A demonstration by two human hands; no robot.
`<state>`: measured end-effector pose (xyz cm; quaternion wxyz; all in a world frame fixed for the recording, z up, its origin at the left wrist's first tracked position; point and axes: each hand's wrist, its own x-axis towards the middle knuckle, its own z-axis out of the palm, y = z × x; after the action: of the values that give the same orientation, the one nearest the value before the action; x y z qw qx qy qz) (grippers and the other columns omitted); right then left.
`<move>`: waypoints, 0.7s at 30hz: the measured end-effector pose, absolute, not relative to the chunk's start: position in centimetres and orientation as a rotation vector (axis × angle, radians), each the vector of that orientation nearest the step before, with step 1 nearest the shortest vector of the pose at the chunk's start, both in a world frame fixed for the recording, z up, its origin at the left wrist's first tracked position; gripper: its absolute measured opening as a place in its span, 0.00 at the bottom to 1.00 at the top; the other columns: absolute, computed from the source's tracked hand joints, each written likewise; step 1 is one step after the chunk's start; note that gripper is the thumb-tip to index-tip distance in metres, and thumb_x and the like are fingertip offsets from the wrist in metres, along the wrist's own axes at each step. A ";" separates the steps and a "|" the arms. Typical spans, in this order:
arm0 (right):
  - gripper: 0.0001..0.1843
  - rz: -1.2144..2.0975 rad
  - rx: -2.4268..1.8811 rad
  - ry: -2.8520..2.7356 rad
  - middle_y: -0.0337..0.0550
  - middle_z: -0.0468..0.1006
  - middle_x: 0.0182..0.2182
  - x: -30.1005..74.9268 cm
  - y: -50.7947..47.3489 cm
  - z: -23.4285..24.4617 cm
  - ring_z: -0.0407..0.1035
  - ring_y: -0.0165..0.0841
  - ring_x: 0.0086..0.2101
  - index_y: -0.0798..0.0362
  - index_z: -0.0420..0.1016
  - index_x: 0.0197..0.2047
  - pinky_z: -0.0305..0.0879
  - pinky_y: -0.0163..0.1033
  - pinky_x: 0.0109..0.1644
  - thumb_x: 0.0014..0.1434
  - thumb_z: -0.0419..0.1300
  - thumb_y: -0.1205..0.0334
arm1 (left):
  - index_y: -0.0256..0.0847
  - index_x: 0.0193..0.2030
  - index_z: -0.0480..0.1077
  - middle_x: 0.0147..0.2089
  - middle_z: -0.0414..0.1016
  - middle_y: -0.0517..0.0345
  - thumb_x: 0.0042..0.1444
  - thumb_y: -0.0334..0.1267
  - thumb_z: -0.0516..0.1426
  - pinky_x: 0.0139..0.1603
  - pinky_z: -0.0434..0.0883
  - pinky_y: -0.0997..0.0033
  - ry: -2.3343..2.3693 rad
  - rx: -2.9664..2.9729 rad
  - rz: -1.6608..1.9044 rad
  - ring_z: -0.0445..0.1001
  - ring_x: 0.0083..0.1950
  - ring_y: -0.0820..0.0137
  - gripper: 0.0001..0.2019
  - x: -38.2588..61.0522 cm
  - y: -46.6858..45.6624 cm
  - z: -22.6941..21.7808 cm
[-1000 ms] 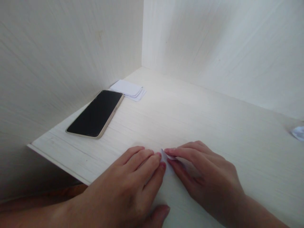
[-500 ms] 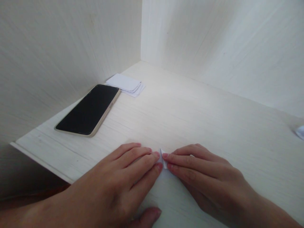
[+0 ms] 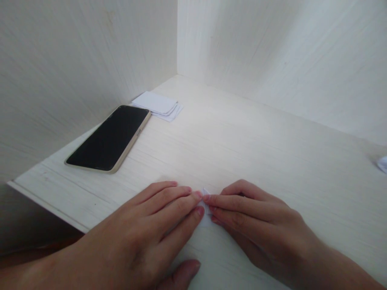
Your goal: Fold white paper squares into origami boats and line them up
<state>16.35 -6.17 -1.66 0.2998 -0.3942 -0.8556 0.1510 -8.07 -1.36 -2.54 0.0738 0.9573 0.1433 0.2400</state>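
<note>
A small folded piece of white paper (image 3: 206, 207) lies on the white tabletop between my two hands, mostly covered by fingertips. My left hand (image 3: 160, 225) rests palm down with its fingers stretched out, the tips pressing on the paper's left side and the thumb apart on the table. From the right, my right hand (image 3: 256, 217) has its fingers pressed together on the paper's right part, fingertips at the fold. Its thumb is partly hidden beneath the fingers.
A phone (image 3: 109, 139) with a dark screen lies at the left. Behind it, a small stack of white papers (image 3: 157, 104) sits by the side wall. Something white (image 3: 383, 164) shows at the right edge. Walls rise at the left and back; the table edge (image 3: 45, 205) is at front left.
My right fingertips have moved slightly left over the paper's fold, close to my left fingertips. The raised flap now looks flatter. The whole view has shifted a little.
</note>
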 end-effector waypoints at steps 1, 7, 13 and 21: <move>0.17 0.404 -1.049 -2.270 0.45 0.84 0.50 16.3 -6.1 -1.6 0.76 0.36 0.44 0.52 0.78 0.53 0.82 0.41 0.46 0.65 0.59 0.76 | 0.31 0.58 0.72 0.55 0.80 0.45 0.66 0.39 0.57 0.66 0.72 0.55 0.436 2.877 0.704 0.76 0.59 0.57 0.18 -8.1 -1.4 -2.5; 0.15 0.420 -1.084 -2.171 0.44 0.86 0.46 15.3 -6.1 -1.3 0.76 0.34 0.41 0.52 0.80 0.48 0.81 0.36 0.44 0.64 0.60 0.77 | 0.31 0.58 0.72 0.55 0.80 0.45 0.67 0.39 0.55 0.65 0.73 0.55 0.461 2.893 0.699 0.76 0.57 0.57 0.17 -8.0 -1.5 -2.6; 0.13 0.449 -1.090 -2.108 0.45 0.86 0.44 15.0 -6.1 -1.5 0.78 0.33 0.40 0.54 0.81 0.46 0.80 0.35 0.43 0.63 0.60 0.77 | 0.33 0.57 0.73 0.54 0.81 0.48 0.67 0.38 0.55 0.64 0.73 0.54 0.485 2.891 0.697 0.77 0.57 0.57 0.16 -7.7 -1.5 -2.6; 0.09 0.394 -1.081 -2.142 0.46 0.86 0.42 14.9 -6.0 -1.7 0.76 0.32 0.39 0.57 0.81 0.43 0.79 0.36 0.43 0.64 0.61 0.76 | 0.34 0.55 0.75 0.52 0.82 0.49 0.67 0.38 0.55 0.62 0.75 0.57 0.453 2.883 0.713 0.78 0.55 0.59 0.15 -7.8 -1.3 -2.7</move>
<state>14.92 -6.00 -1.71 0.3479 -0.4168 -0.8260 0.1518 -7.80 -1.26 -2.72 0.0686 0.9574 0.1504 0.2368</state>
